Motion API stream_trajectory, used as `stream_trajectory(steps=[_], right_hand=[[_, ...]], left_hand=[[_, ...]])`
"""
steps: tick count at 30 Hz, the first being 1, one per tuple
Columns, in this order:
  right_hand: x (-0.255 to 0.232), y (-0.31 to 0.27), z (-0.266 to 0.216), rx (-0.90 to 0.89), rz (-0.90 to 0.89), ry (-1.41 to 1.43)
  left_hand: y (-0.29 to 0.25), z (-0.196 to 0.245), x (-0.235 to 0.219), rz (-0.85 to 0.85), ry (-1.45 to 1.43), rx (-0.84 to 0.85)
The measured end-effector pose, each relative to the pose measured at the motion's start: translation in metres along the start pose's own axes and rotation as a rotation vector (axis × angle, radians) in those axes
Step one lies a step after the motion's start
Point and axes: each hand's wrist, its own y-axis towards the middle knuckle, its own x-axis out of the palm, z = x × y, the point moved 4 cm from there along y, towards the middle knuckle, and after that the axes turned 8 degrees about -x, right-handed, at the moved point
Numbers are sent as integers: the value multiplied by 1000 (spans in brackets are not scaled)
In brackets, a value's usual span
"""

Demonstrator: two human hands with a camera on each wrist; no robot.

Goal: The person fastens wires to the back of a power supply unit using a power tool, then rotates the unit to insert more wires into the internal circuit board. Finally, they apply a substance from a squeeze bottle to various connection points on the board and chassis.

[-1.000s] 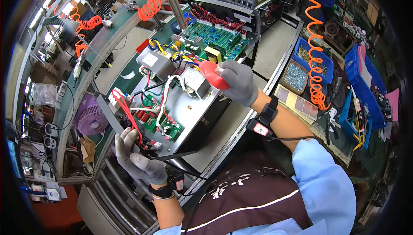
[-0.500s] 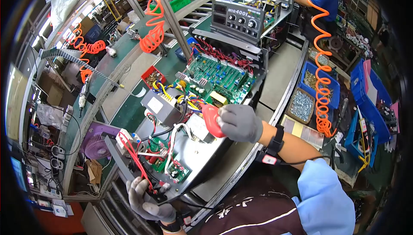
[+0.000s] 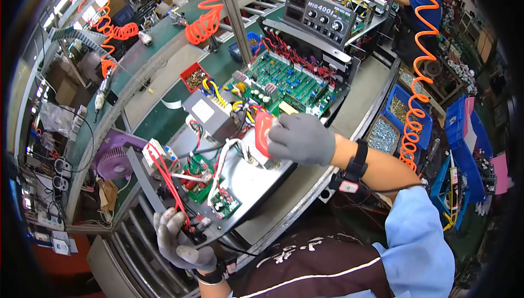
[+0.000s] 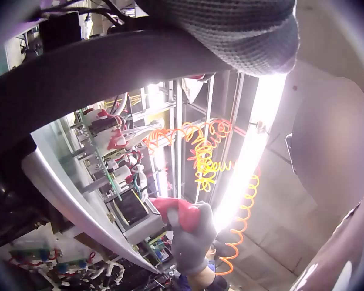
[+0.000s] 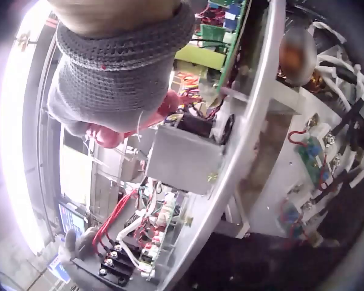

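Note:
My gloved right hand (image 3: pixel 303 138) grips a smooth red object (image 3: pixel 263 134) with a tapered end, close over the wires and the grey transformer. Its narrow end lies against the bundled coloured wires (image 3: pixel 252 113) in the head view. The object's exact kind is mostly hidden by the glove. Below is an opened welding-machine chassis (image 3: pixel 256 189) carrying a green circuit board (image 3: pixel 278 82), a boxy grey transformer (image 3: pixel 210 115) and a smaller board (image 3: pixel 199 183). At its near left corner, my gloved left hand (image 3: pixel 180 243) holds the front plate's edge, beside red wires (image 3: pixel 164 175).
Beyond stands another unit with a dark control panel (image 3: pixel 319 17). A red bin (image 3: pixel 194 77) of screws sits behind the chassis; blue bins (image 3: pixel 406 109) stand to the right. Orange coiled hoses (image 3: pixel 206 11) hang nearby. Rollers (image 3: pixel 139 251) run below left, and another person (image 3: pixel 420 6) works farther back.
The head view has shifted. My right hand has turned so its back faces up and moved with the red object slightly inward over the transformer. The left hand stays at the chassis corner.

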Motion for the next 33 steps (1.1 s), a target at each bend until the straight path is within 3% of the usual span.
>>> stream_trajectory(steps=[5,9,12,15,17,22,25,27,33], right_hand=[[-6,9,8,0,-172,52],[-16,5,12,115,-62,118],[-27,2,11,217,26,131],[-34,3,8,244,11,115],[-34,7,5,225,-1,108],[-23,3,5,171,5,113],[-25,1,7,176,35,136],[-22,-1,9,167,46,126],[-18,10,7,187,-58,151]], left_hand=[[-2,-3,1,88,-81,-63],[2,-1,1,45,-56,4],[1,-4,1,42,-94,-34],[-1,-6,-3,51,-120,-50],[-1,-8,-5,-63,-62,-8],[-3,-9,-7,-80,-95,-100],[-1,-8,-7,-81,-56,-33],[-2,-6,-6,-77,-109,-80],[0,-5,-5,-72,-71,-50]])
